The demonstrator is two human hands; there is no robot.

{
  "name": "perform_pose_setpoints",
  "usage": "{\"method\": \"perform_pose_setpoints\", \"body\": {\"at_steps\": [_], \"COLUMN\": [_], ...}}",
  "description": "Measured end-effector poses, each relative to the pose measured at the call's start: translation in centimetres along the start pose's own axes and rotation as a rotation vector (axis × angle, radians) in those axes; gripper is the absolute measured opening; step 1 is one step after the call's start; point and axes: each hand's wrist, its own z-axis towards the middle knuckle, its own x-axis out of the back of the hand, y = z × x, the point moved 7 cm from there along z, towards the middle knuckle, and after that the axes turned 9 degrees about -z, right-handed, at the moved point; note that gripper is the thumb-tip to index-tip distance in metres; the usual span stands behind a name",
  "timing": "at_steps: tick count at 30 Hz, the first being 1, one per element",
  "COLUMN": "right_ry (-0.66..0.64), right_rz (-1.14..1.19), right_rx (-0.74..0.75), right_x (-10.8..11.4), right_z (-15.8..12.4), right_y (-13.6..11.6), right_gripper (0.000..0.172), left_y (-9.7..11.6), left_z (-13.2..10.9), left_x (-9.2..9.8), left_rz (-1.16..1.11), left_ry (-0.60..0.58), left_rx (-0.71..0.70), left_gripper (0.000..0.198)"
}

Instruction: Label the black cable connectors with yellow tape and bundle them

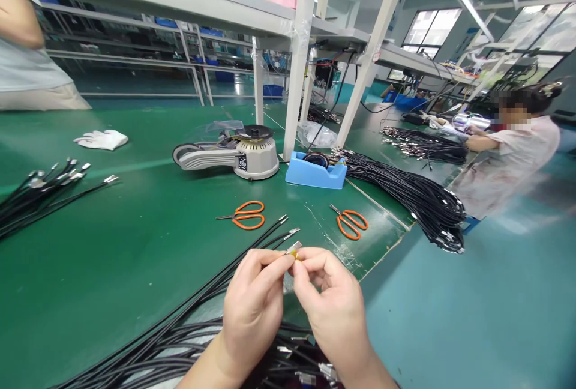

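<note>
My left hand (254, 296) is closed, its thumb and fingers pinching a small silver cable connector (294, 246). Wrapped or pressed against its base is a bit of yellow tape (294, 254), which the fingertips of my right hand (332, 302) pinch from the other side. The fingers hide most of both pieces. Beneath my hands lies a bundle of black cables (180, 350) with metal ends. A few more black cables (252, 251) stretch out beyond my left hand, their silver tips on the green table.
Orange-handled scissors (248, 216) and a second pair (351, 222) lie ahead. Behind stand a grey tape machine (254, 158) and a blue tape dispenser (316, 173). More cables (396, 188) lie right, others (40, 194) left, near a white glove (102, 140). A co-worker (513, 155) sits right; another person (33, 71) stands left.
</note>
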Motion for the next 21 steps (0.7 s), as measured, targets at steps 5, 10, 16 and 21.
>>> {"method": "perform_pose_setpoints", "body": {"at_steps": [5, 10, 16, 21], "right_ry": [-0.013, -0.008, 0.003, 0.009], "right_rz": [-0.025, -0.014, -0.005, -0.006], "right_rx": [0.024, 0.018, 0.014, 0.022], "right_x": [0.03, -0.05, -0.09, -0.17], "right_z": [-0.03, -0.07, -0.11, -0.14], "right_y": [-0.31, -0.17, 0.13, 0.24], "right_gripper": [0.012, 0.012, 0.013, 0.012], "left_y": [0.06, 0.06, 0.11, -0.03], "left_z": [0.18, 0.00, -0.01, -0.14], "left_x": [0.06, 0.13, 0.12, 0.08], "left_rz": [-0.003, -0.008, -0.016, -0.001], "left_ry": [-0.008, -0.004, -0.003, -0.002], "left_rx": [0.006, -0.001, 0.000, 0.012], "left_gripper": [0.040, 0.042, 0.043, 0.040]}}
